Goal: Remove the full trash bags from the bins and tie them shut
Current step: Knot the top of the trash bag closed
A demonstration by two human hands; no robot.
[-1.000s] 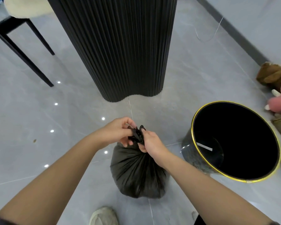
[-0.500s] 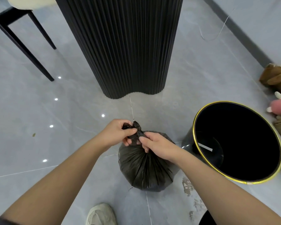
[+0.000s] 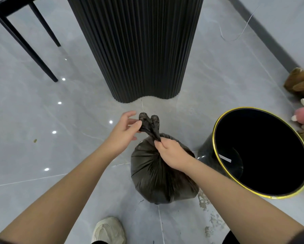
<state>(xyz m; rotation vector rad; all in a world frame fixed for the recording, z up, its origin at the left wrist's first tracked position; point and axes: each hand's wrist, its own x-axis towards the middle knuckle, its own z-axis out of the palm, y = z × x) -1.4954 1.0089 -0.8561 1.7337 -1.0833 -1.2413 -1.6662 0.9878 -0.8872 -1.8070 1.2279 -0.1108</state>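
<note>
A full black trash bag [image 3: 158,176] sits on the grey tile floor in front of me, its neck gathered and twisted into a tail with two ends [image 3: 149,123] sticking up. My right hand [image 3: 172,154] grips the neck at its base. My left hand [image 3: 124,130] is to the left of the tail, fingers spread, with thumb and a fingertip touching the tail's left side. To the right stands the black bin [image 3: 218,136] with a gold rim, tilted, with no bag in it.
A black fluted column [image 3: 137,50] rises just behind the bag. Black chair legs [image 3: 24,43] stand at the far left. Plush toys [image 3: 302,95] lie along the right wall. My shoe [image 3: 109,229] is below the bag. A wet stain [image 3: 204,199] marks the floor.
The bag's twisted tail now stands free and longer. My left hand has loosened from a full grip to spread fingers beside the tail. My right hand slid down to the neck's base.
</note>
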